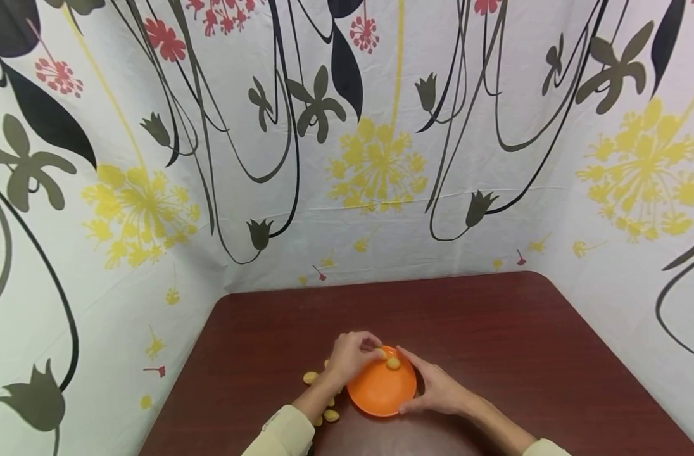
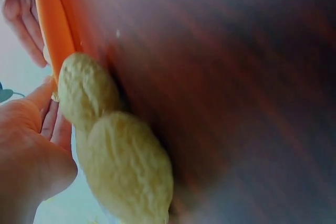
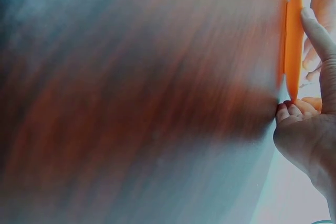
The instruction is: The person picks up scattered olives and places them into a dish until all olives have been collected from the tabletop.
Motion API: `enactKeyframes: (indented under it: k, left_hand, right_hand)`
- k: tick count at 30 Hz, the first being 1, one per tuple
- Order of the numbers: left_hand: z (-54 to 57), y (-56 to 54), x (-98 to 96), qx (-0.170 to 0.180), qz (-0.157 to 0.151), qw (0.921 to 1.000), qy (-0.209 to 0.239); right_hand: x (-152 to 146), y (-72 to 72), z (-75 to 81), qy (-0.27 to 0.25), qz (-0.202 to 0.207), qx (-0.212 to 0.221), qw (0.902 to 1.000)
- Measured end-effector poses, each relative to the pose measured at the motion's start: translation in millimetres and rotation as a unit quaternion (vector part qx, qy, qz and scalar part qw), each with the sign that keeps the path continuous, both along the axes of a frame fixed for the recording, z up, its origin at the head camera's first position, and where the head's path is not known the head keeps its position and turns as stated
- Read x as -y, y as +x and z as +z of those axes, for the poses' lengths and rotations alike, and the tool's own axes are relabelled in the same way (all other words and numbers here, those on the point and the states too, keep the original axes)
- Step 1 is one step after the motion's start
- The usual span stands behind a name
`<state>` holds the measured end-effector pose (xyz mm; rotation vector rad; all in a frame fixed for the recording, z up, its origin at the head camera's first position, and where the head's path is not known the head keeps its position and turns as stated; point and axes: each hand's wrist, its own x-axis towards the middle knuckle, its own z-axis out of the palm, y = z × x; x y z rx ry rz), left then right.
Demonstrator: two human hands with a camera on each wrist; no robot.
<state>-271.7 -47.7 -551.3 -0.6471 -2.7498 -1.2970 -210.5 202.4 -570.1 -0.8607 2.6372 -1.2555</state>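
Observation:
An orange plate point(image 1: 375, 392) stands on the dark red table, with one wrinkled yellow-tan oval piece point(image 1: 393, 363) lying toward its far side. Over the plate's far left rim, my left hand point(image 1: 351, 358) pinches another such piece point(image 1: 382, 353) between thumb and fingertips. My right hand point(image 1: 441, 389) holds the plate from the right, thumb on the near rim and fingers round the far right edge. In the right wrist view the thumb point(image 3: 310, 19) bears on the plate's rim point(image 3: 295, 51). Large in the left wrist view are two wrinkled oval pieces point(image 2: 128, 169) beside the plate.
Several more yellow-tan pieces point(image 1: 331, 415) lie left of the plate, partly hidden under the left forearm. The table point(image 1: 484, 323) reaches back to a white cloth point(image 1: 335, 240) printed with flowers, which hangs behind and at both sides.

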Motion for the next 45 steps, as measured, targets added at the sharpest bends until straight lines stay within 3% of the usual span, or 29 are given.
enactKeyframes:
  k: [12, 19, 24, 45]
  left_hand:
    - [-2.5, 10.0, -8.2, -0.030, 0.019, 0.9993, -0.010]
    - [-7.2, 12.0, -7.1, -0.015, 0.032, 0.9992, -0.020]
    - [-9.2, 10.8, -7.1, -0.026, 0.032, 0.9990, -0.017]
    - [-3.5, 12.0, -6.9, -0.017, 0.032, 0.9989, -0.031]
  right_hand:
    - [-2.0, 3.0, 4.0, -0.009, 0.006, 0.012, 0.9999]
    - [-0.7, 4.5, 1.5, -0.007, 0.009, 0.015, 0.9998]
    - [-0.6, 3.9, 2.3, -0.008, 0.005, 0.019, 0.9998]
    - [-1.8, 0.2, 2.4, -0.004, 0.009, 0.025, 0.9996]
